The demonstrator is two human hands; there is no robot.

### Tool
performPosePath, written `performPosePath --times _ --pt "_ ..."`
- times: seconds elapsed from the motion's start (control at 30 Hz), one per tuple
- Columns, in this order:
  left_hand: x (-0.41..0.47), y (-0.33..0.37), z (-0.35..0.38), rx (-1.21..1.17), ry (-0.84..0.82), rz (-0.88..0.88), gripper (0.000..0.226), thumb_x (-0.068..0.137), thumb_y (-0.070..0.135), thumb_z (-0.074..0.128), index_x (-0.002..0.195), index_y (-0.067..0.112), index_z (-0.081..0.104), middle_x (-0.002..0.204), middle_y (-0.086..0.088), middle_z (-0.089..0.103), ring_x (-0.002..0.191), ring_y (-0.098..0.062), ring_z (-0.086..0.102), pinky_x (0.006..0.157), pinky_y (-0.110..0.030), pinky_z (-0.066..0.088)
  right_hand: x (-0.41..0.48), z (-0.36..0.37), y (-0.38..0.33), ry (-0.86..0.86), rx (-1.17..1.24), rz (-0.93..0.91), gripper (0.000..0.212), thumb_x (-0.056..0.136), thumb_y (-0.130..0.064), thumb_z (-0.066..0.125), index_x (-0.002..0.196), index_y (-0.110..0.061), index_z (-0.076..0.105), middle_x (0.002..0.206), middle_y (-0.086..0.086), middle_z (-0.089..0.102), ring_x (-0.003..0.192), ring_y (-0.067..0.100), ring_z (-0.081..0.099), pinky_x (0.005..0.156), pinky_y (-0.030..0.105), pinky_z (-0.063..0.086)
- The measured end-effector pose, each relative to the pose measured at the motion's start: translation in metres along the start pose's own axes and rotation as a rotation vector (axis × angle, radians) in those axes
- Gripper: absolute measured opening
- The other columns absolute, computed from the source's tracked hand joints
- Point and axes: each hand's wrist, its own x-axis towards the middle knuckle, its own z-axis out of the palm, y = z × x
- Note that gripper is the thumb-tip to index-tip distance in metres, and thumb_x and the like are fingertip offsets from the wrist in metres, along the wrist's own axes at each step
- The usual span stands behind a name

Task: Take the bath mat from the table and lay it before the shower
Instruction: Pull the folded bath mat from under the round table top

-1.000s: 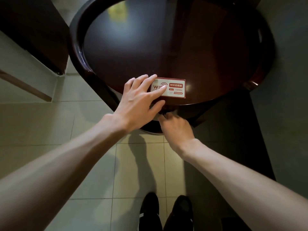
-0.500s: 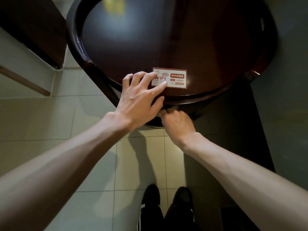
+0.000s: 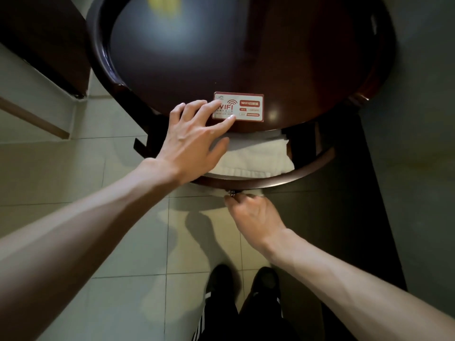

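The drawer (image 3: 307,168) under the round dark surface (image 3: 197,57) now stands pulled out toward the near side; a moment ago it was shut. The right grip (image 3: 253,215) pinches the small knob (image 3: 232,192) on the drawer's front and has come nearer with it. The folded white bath mat (image 3: 258,156) lies inside the drawer, hidden before. The left grip (image 3: 194,141) stays wide and flat on the surface's near edge, fingertips on the WIFI card (image 3: 248,107).
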Motion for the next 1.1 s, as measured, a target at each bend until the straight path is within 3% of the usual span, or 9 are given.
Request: performPosePath --times 0.1,0.2,0.27,0.37,0.5,0.97,1.03,1.1 --pt "0.000 0.000 -0.001 0.006 0.003 0.001 0.046 0.089 0.038 0.045 0.131 0.023 0.057 0.143 -0.015 0.044 0.131 -0.036 0.037 0.107 -0.054 0.025 -0.010 0.000 -0.007 -0.001 0.012 0.002 0.036 0.089 -0.001 0.040 0.123 -0.002 0.053 0.105 0.014 0.066 0.089 0.035 0.066 0.070 0.041 0.053" --pt "0.000 0.000 0.000 0.015 0.002 0.004 0.047 0.090 0.039 0.043 0.133 0.023 0.056 0.145 -0.015 0.043 0.132 -0.036 0.035 0.108 -0.052 0.023 -0.020 0.000 -0.014 0.106 -0.036 -0.029 0.029 0.073 -0.003 0.048 0.088 -0.007 0.072 0.068 0.006 0.069 0.055 0.024 0.066 0.045 0.028 0.050" --pt "-0.001 0.000 0.000 0.017 0.004 0.005 0.048 0.090 0.039 0.043 0.133 0.023 0.055 0.145 -0.015 0.042 0.133 -0.036 0.034 0.109 -0.051 0.022 -0.026 0.004 -0.018 0.104 -0.100 -0.039 0.021 0.059 -0.009 0.062 0.075 -0.014 0.074 0.054 -0.003 0.064 0.043 0.016 0.061 0.036 0.022 0.044" --pt "-0.002 0.001 0.000 0.013 -0.003 0.003 0.049 0.091 0.039 0.041 0.134 0.022 0.054 0.146 -0.015 0.041 0.134 -0.036 0.033 0.110 -0.051 0.021 -0.036 0.011 -0.023 0.083 -0.125 -0.037 0.028 0.050 -0.012 0.076 0.078 -0.014 0.075 0.053 -0.005 0.063 0.042 0.013 0.059 0.036 0.021 0.044" --pt "-0.002 0.001 -0.001 0.013 -0.017 0.006 0.049 0.090 0.039 0.042 0.136 0.022 0.053 0.147 -0.015 0.040 0.134 -0.036 0.032 0.110 -0.051 0.020 -0.046 0.017 -0.028 0.138 -0.157 -0.049 0.034 0.046 -0.014 0.080 0.079 -0.014 0.076 0.051 -0.005 0.061 0.039 0.012 0.057 0.034 0.020 0.043" --pt "-0.004 0.003 -0.003 -0.007 -0.075 -0.006 0.054 0.088 0.039 0.042 0.139 0.022 0.048 0.150 -0.017 0.034 0.137 -0.037 0.027 0.112 -0.056 0.017 -0.056 0.013 -0.037 0.013 -0.138 -0.108 0.035 0.052 -0.020 0.079 0.087 -0.015 0.076 0.048 -0.005 0.062 0.041 0.010 0.060 0.036 0.020 0.044" --pt "-0.005 0.003 -0.004 -0.021 -0.087 -0.001 0.057 0.087 0.039 0.043 0.140 0.021 0.046 0.150 -0.018 0.033 0.137 -0.037 0.026 0.112 -0.056 0.015 -0.059 0.003 -0.038 0.000 -0.053 -0.116 0.034 0.067 -0.024 0.075 0.100 -0.016 0.072 0.055 -0.005 0.065 0.047 0.013 0.063 0.042 0.023 0.049" --pt "-0.009 0.004 -0.006 -0.043 -0.067 0.014 0.057 0.086 0.037 0.046 0.139 0.017 0.046 0.148 -0.018 0.034 0.136 -0.037 0.027 0.111 -0.055 0.017 -0.060 -0.011 -0.037 -0.062 0.087 -0.116 0.024 0.092 -0.025 0.048 0.107 -0.013 0.062 0.074 0.002 0.069 0.066 0.021 0.067 0.060 0.031 0.055"
